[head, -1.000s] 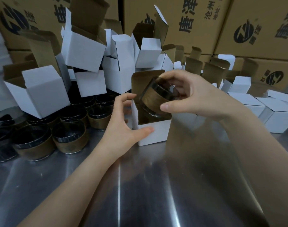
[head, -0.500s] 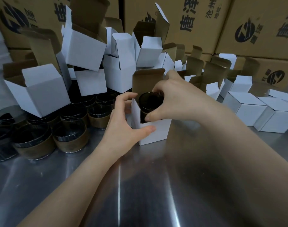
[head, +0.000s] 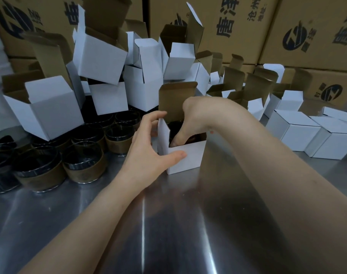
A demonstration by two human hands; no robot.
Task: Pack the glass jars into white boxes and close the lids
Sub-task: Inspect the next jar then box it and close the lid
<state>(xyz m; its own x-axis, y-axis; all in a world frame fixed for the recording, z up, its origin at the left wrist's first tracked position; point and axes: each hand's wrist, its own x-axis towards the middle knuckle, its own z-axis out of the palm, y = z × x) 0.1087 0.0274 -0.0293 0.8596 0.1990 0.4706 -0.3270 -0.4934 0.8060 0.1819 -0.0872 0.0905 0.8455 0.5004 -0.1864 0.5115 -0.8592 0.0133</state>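
A small white box (head: 188,157) stands open on the steel table, its brown-lined lid flap upright behind. My left hand (head: 149,149) holds the box by its left wall, thumb across the front and fingers at the back corner. My right hand (head: 196,117) reaches down into the box, fingers round the dark glass jar (head: 174,128), which sits mostly inside with only its dark rim showing. Several more glass jars with brown bands (head: 83,165) stand at the left.
A heap of open white boxes (head: 101,56) rises behind the jars. Closed white boxes (head: 299,131) sit in a row at the right. Large brown cartons (head: 267,26) wall off the back. Bare steel table (head: 168,224) lies in front.
My right hand has lowered the jar from above the box opening down into the box. The left hand has kept its hold on the box.
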